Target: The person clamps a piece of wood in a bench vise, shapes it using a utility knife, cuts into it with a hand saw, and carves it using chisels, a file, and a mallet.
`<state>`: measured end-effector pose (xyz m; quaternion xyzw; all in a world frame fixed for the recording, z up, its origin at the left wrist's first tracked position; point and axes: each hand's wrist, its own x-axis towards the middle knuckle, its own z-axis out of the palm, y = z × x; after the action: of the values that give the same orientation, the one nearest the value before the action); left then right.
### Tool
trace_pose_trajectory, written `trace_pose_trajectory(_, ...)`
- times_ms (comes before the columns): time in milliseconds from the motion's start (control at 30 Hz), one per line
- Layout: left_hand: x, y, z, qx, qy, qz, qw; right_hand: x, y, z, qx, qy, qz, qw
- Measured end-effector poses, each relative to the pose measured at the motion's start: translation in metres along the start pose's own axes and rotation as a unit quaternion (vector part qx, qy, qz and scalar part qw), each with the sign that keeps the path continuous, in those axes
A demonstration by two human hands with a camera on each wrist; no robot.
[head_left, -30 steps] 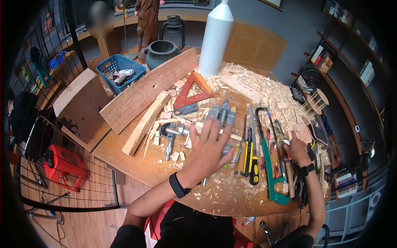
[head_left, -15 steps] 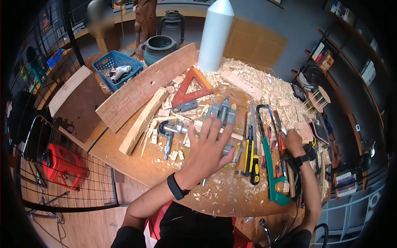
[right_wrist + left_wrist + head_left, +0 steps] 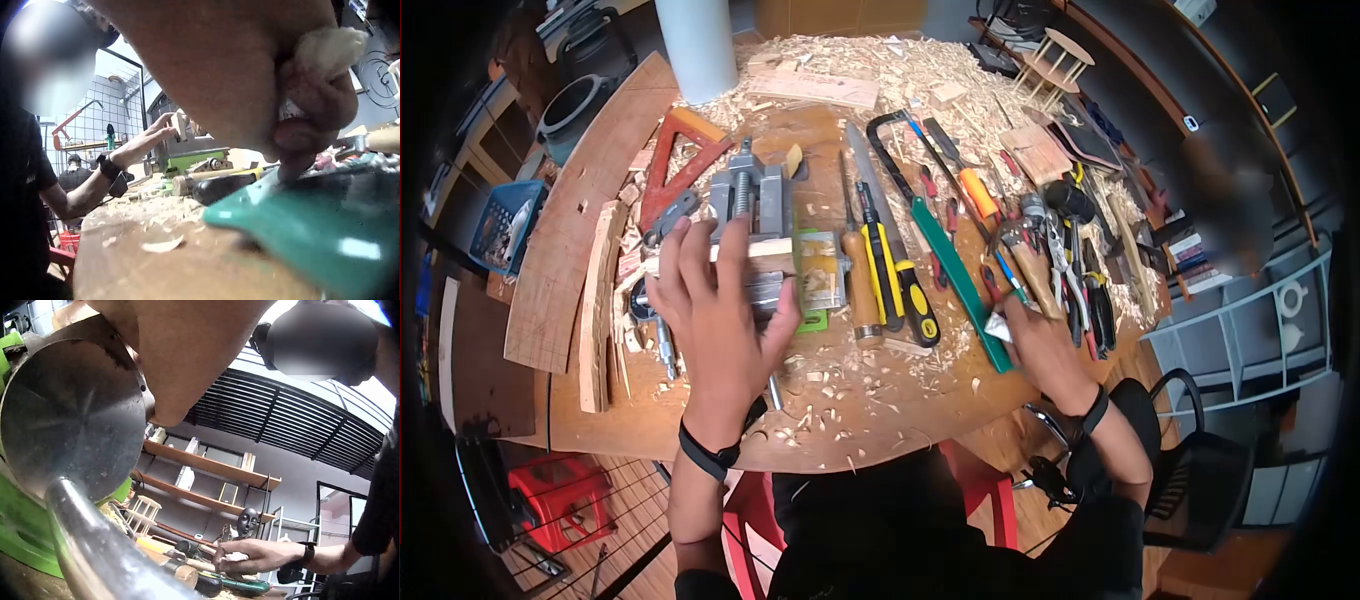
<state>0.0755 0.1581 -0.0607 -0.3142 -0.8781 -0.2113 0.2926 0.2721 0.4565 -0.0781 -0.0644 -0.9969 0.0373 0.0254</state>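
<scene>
My left hand point(image 3: 718, 325) lies spread over a wooden strip point(image 3: 775, 252) at the grey metal vise point(image 3: 774, 205), its fingers across the strip and its thumb apart. The left wrist view shows this hand point(image 3: 187, 350) beside a round metal face point(image 3: 75, 419) and a shiny bar. A crumpled whitish piece point(image 3: 999, 328) is held in my right hand point(image 3: 1048, 358), close to the near end of the green-handled saw point(image 3: 950, 270). From the right wrist, curled fingers grip that whitish piece point(image 3: 334, 53) above the green handle point(image 3: 281, 219).
Yellow-black knives point(image 3: 883, 262) and a wooden-handled tool point(image 3: 860, 290) lie between the hands. Pliers point(image 3: 1068, 270) and other tools crowd the right side. Wood shavings point(image 3: 830, 125) cover the back; a long board point(image 3: 580, 210) and red triangle point(image 3: 662, 170) are at the left.
The head view has turned rightward. My right hand has moved from the tools at the right toward the near end of the green saw, still holding the whitish piece. My left hand stays at the vise.
</scene>
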Motion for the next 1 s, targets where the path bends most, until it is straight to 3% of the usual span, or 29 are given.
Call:
trace_pose_trajectory(133, 0.0, 0.0, 0.0, 0.002, 0.0, -0.001, 1.0, -0.019, -0.003, 0.011, 0.002, 0.054, 0.01, 0.998)
trace_pose_trajectory(267, -0.001, 0.002, 0.0, 0.012, -0.009, -0.007, 1.0, -0.014, 0.003, 0.014, -0.002, 0.038, 0.059, 0.998)
trace_pose_trajectory(333, -0.001, 0.002, -0.001, 0.006, -0.016, -0.006, 1.0, -0.011, 0.008, 0.018, 0.025, 0.072, 0.012, 0.997)
trace_pose_trajectory(600, -0.001, 0.002, -0.001, 0.014, -0.013, -0.005, 1.0, -0.019, 0.013, 0.015, 0.05, 0.022, -0.001, 0.999)
trace_pose_trajectory(700, -0.002, 0.002, -0.001, 0.015, -0.016, -0.006, 1.0, -0.024, 0.011, 0.011, 0.043, 0.029, -0.052, 0.997)
trace_pose_trajectory(767, -0.002, 0.002, -0.001, 0.018, -0.017, -0.007, 1.0, -0.027, 0.006, 0.013, -0.028, 0.039, -0.074, 0.996)
trace_pose_trajectory(1000, 0.0, 0.001, -0.011, 0.01, -0.052, -0.004, 0.999, -0.034, 0.017, 0.02, -0.03, 0.001, -0.071, 0.997)
